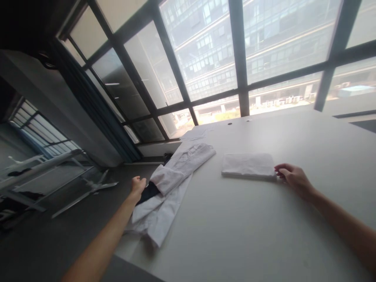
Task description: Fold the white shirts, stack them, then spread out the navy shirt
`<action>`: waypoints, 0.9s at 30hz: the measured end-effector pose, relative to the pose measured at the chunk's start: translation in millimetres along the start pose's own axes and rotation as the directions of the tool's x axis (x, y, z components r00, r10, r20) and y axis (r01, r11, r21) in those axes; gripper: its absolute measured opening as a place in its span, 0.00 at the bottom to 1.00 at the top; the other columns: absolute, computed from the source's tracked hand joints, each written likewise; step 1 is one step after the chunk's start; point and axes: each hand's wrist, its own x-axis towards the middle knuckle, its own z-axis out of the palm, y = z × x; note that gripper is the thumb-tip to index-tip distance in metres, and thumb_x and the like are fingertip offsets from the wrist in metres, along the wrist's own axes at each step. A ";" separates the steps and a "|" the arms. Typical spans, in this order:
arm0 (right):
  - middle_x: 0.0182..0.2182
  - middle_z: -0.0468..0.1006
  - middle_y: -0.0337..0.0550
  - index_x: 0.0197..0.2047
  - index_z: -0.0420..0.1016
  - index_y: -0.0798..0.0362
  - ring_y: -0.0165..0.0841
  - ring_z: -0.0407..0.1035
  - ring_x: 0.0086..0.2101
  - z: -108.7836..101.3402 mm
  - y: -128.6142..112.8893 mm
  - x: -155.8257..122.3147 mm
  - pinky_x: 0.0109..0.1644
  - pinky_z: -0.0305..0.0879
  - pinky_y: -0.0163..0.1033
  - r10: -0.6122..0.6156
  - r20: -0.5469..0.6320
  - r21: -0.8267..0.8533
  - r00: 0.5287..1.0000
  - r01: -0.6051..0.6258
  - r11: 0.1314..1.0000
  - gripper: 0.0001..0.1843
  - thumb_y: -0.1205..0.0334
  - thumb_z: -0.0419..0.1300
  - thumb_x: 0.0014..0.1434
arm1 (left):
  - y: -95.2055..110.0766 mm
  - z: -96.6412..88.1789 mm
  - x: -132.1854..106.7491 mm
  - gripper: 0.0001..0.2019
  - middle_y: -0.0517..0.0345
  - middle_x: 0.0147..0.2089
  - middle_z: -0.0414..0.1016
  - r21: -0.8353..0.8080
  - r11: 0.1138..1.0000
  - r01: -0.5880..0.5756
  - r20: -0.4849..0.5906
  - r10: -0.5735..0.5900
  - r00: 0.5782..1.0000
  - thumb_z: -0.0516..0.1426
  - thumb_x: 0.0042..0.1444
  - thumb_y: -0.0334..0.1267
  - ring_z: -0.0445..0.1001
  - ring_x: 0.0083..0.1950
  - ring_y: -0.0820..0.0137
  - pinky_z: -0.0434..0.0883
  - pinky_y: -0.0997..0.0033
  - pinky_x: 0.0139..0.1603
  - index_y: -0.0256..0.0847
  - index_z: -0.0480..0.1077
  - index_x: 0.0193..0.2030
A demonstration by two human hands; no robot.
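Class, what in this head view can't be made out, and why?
In the head view:
Left hand: whether it holds anything, hidden by itself.
Dark item: full shape, partly covered by loose cloth.
Folded cloth: underside, hidden by its top.
Right arm: upper part, cut off by right edge.

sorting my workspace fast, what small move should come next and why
I'd probably ease the right hand away from the folded white cloth and toward the crumpled white clothing. The folded cloth lies flat and neat on the table, while the clothing is loosely heaped along the table's left edge, beside the curled left hand.
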 end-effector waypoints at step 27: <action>0.28 0.83 0.49 0.37 0.82 0.55 0.37 0.76 0.28 2.7 0.0 -0.1 0.31 0.69 0.38 -0.002 -0.035 -0.070 0.999 0.000 0.998 0.15 0.59 0.59 0.49 | 20.6 -62.2 -22.9 0.19 0.51 0.28 0.74 0.816 0.535 -0.217 -0.037 0.424 0.905 0.47 0.67 0.46 0.74 0.33 0.60 0.55 0.68 0.30 0.43 0.74 0.32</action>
